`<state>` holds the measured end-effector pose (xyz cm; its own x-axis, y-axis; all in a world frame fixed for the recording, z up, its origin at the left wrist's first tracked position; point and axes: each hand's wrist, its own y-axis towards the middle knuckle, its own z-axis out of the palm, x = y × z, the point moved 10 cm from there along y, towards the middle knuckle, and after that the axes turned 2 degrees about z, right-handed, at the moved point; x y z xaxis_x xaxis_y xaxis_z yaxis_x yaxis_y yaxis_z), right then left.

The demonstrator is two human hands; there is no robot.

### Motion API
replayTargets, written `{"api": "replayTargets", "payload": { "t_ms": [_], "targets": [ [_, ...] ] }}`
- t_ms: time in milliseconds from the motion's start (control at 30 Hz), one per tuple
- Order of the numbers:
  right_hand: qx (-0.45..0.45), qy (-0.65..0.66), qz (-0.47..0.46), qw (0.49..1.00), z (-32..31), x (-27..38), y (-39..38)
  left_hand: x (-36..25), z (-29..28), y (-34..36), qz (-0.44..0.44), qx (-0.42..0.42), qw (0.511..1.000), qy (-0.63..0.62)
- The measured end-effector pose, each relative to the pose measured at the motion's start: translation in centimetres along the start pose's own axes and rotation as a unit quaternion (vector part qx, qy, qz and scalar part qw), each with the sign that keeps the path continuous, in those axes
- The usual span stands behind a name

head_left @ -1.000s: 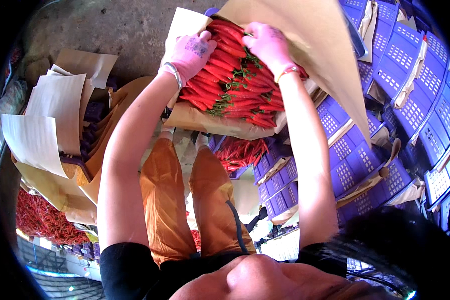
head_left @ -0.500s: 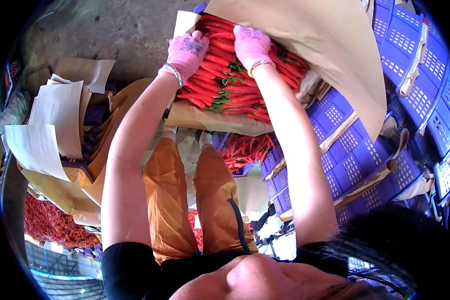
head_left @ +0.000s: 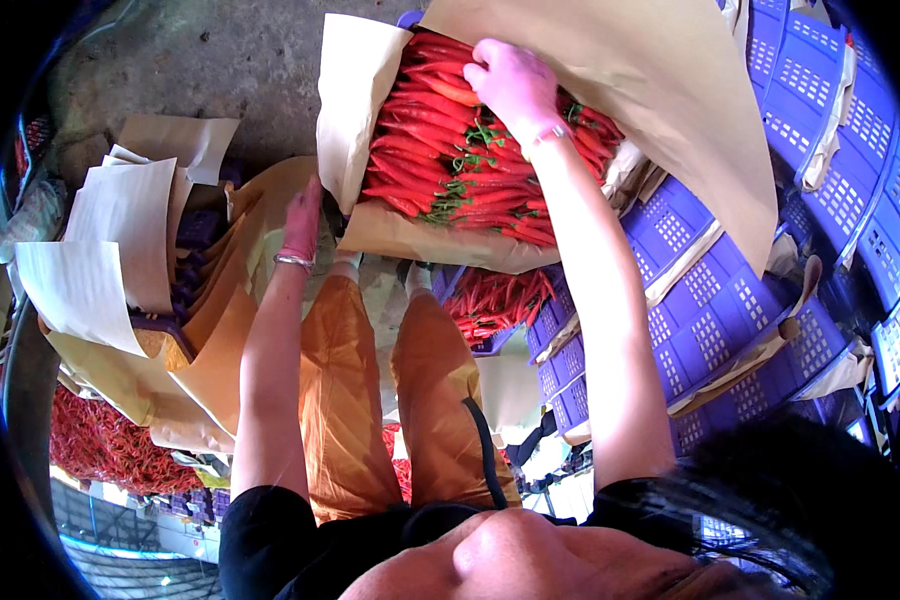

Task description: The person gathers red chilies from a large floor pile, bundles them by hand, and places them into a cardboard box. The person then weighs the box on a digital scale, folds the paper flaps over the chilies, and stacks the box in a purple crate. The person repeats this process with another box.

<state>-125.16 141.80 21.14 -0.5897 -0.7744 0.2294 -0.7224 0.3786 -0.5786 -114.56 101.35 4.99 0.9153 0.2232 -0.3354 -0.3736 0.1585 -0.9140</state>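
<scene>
Red chili peppers (head_left: 420,130) with green stems lie in rows in a paper-lined crate at the top middle. My right hand (head_left: 518,92), in a pink glove, is over the far part of the chilies. Its fingers are slightly curled, with a gap between finger and thumb, and no held chili shows. My left hand (head_left: 303,222), also gloved in pink, is beside the crate's left side with its fingers stretched out. It is near a pale paper flap (head_left: 353,95) that stands out there; whether they touch I cannot tell. A large brown paper sheet (head_left: 660,110) spreads beyond the crate's right side.
Purple perforated crates (head_left: 690,290) lined with paper are stacked at the right. On the left, paper sheets (head_left: 120,225) stand over more crates. Loose red chilies (head_left: 495,300) fill a crate below the near edge, and a chili heap (head_left: 110,445) lies at the lower left.
My left hand has left the chilies and moved down and left, outside the crate. The left paper flap now shows wider. My right hand has shifted slightly right, its fingers looser.
</scene>
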Motion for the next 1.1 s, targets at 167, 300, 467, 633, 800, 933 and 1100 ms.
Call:
{"api": "replayTargets", "payload": {
  "t_ms": [167, 300, 467, 633, 800, 933, 1100],
  "targets": [
    [-0.056, 0.385, 0.075, 0.918, -2.1, -6.5, -7.8, 0.6, 2.2, 0.8, -0.062, 0.017, 0.929, -0.364],
    [0.028, 0.524, 0.005, 0.851, -3.8, -7.3, -9.1, -3.2, 0.3, 0.1, 0.056, 0.009, 0.972, -0.227],
    [-0.071, 0.565, -0.032, 0.821, -7.2, -8.7, -5.7, -9.4, 7.7, -12.2, 0.264, 0.063, 0.942, 0.198],
    [-0.114, 0.561, 0.029, 0.819, -3.9, -16.1, -15.9, -3.9, 22.9, -20.1, 0.491, 0.251, 0.608, 0.571],
    [-0.335, 0.591, 0.410, 0.608, 13.4, -38.5, -31.9, 3.6, 25.9, -15.3, 0.435, 0.275, 0.482, 0.709],
    [-0.116, 0.752, 0.531, 0.374, 30.0, -38.6, -35.2, 0.4, 26.2, -14.7, 0.283, 0.284, 0.704, 0.586],
    [-0.163, 0.906, 0.229, 0.317, 29.0, -38.7, -27.6, -2.1, 30.7, -16.0, 0.602, 0.235, 0.308, 0.698]
  ]
}}
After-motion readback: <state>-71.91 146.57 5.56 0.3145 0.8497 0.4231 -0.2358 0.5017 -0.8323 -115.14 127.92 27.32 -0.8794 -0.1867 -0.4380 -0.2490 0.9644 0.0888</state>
